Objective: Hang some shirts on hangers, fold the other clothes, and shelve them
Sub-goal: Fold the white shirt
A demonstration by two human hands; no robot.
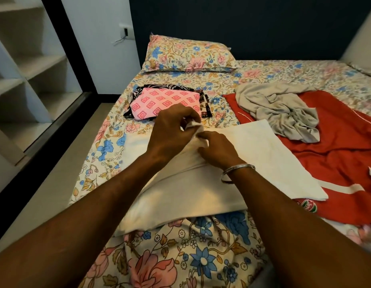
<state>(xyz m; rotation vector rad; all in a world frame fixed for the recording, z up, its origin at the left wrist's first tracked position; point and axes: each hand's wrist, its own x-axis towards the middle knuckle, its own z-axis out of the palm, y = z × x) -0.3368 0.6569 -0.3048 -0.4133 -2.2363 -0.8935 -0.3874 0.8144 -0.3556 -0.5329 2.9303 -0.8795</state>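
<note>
On the bed (201, 256) with its floral sheet a white cloth (253, 146) lies spread in front of the person, its right part overlapping a red garment (336, 142). The left hand (172, 129) pinches a bunched fold of the white cloth near its far edge, fingers curled round it; the right hand (217, 148) grips the same fold just beside — a metal bangle (236, 170) on that wrist. A crumpled grey garment (284, 113) rests on the red one. A folded pink patterned piece (165, 101) sits atop a dark patterned one (172, 87) near the pillow (188, 54). Open shelves (24, 65) stand at left.
</note>
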